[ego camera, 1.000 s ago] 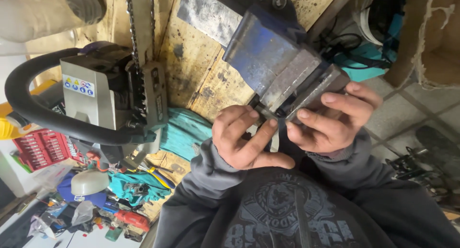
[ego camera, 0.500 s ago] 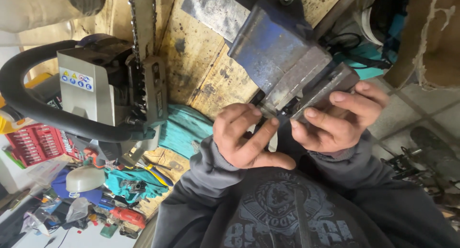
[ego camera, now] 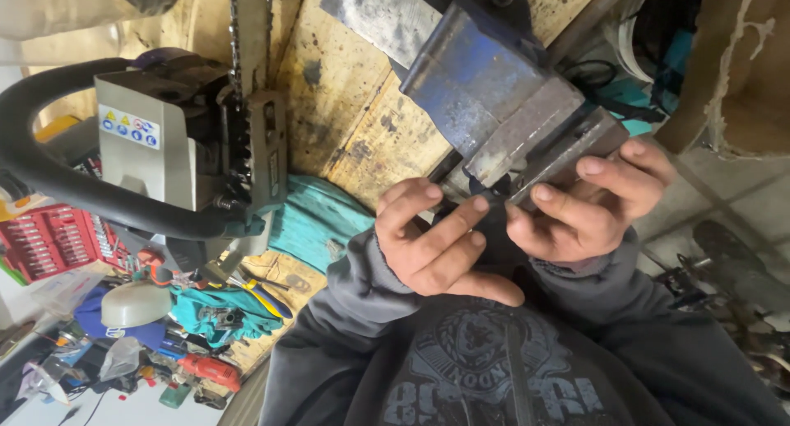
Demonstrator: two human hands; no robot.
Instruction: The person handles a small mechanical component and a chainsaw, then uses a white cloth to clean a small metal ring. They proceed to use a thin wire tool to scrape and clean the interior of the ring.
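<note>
The chainsaw [ego camera: 189, 138] is the largest thing here. It lies on the left part of the workbench [ego camera: 346, 105], with its black loop handle out to the left and its bar and chain running up past the top edge of the view. To the right, bolted near the bench's front edge, is the blue vise [ego camera: 494, 88], its steel faces closed or nearly closed. Both hands meet at the vise's near end.

The right hand [ego camera: 592, 204] is wrapped over the front jaw block, fingers bent across it and gripping. The left hand [ego camera: 436, 245] is half curled, with thumb and forefinger brought together at a small dark piece [ego camera: 492, 202] at the lower corner of the steel faces. That piece is mostly hidden, so I cannot tell whether the fingertips hold it or only press on it.

My judgement is that the fingertips are the main risk: they sit right at the steel faces, and any tightening could nip them. A piece this small could also slip and drop off the bench edge.

The bench top is stained, oil-spotted wood, and a teal cloth [ego camera: 317, 216] hangs over its front edge. Below lie a red socket case [ego camera: 49, 237], gloves and scattered hand tools. To the right there is a tiled floor.
</note>
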